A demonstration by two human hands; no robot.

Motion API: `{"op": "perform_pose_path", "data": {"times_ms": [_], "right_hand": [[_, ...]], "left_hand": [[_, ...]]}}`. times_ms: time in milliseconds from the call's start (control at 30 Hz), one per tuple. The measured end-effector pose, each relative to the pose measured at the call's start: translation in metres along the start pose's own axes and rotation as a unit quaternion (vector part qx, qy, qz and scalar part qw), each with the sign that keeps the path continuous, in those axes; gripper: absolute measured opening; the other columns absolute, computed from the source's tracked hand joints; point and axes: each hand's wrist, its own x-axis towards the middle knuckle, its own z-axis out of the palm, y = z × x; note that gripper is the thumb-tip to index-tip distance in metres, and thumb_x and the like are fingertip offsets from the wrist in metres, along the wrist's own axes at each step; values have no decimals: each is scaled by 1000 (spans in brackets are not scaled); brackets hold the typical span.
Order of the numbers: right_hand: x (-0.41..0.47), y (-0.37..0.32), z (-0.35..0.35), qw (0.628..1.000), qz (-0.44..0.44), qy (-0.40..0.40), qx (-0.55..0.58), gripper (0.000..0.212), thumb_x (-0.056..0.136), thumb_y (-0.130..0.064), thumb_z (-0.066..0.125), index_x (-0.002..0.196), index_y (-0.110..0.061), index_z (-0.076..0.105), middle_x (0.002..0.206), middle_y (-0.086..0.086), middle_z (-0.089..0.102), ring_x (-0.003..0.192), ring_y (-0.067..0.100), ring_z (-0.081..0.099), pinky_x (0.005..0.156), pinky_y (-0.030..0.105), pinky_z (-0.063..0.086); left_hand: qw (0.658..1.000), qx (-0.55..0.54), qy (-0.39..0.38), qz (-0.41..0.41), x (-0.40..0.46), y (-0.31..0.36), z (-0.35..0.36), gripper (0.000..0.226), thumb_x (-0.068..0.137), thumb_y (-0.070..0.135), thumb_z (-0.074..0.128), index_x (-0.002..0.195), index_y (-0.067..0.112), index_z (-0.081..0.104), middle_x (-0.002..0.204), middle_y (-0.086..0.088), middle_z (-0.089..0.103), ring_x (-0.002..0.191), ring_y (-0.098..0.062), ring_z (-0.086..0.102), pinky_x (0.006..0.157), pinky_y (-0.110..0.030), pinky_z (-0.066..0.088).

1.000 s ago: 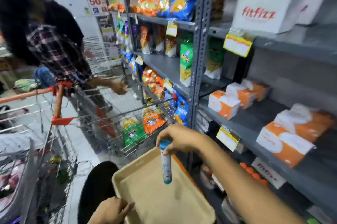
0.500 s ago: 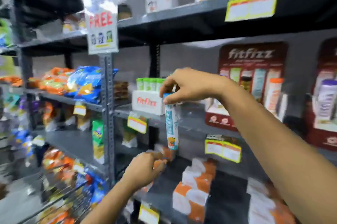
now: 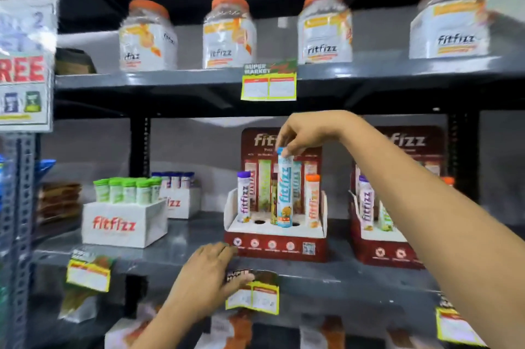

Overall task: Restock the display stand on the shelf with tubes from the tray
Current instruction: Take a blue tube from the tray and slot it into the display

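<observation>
Head view: the right hand point(image 3: 305, 132) pinches the cap of a blue-capped tube point(image 3: 285, 189), fingers clamped on its top, and holds it upright over the display stand point(image 3: 274, 246) on the middle shelf point(image 3: 184, 235); the tube's foot sits at the stand's white top, at or just inside a hole, though I cannot tell how deep; the step in hand looks like seating this tube, and the next move calls for a straight push down, then letting go. The left hand point(image 3: 211, 270) rests flat on the shelf edge just beside the stand's lower left corner, fingers spread, gripping nothing. The stand holds a purple-capped tube point(image 3: 243, 196) at left and an orange-capped tube point(image 3: 312, 201) at right; an empty hole point(image 3: 259, 222) shows between; the tray is not in view.
</observation>
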Motion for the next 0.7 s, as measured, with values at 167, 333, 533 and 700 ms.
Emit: {"op": "perform_pose_path", "data": {"times_ms": [167,333,533,700], "right_hand": [[12,31,22,998,43,0,-52,34,84,-27,69,115,-13,69,115,0,70,90,9,58,78,24,41],[24,51,42,997,72,21,-36,33,85,-25,68,116,-12,67,119,4,69,98,14,60,79,24,42],[35,60,56,996,85,39,-8,35,86,-22,67,119,-10,65,122,6,67,108,20,62,81,25,45],[37,66,64,995,96,-4,3,37,84,-20,69,119,-9,65,123,6,66,109,20,61,85,25,46]], "left_hand": [[982,-33,-184,9,-8,-41,8,104,57,74,67,143,25,36,148,10,36,132,-6,37,106,-19,28],[994,73,-81,14,-9,-33,16,82,15,20,90,94,15,72,90,0,73,65,-14,70,52,-18,53],[993,84,-12,-82,-10,-27,35,70,15,0,89,83,1,75,81,-13,75,70,-27,73,56,-38,60],[993,64,-13,-98,-11,-27,34,66,20,0,90,84,3,75,83,-12,76,70,-27,73,58,-42,59]]}}
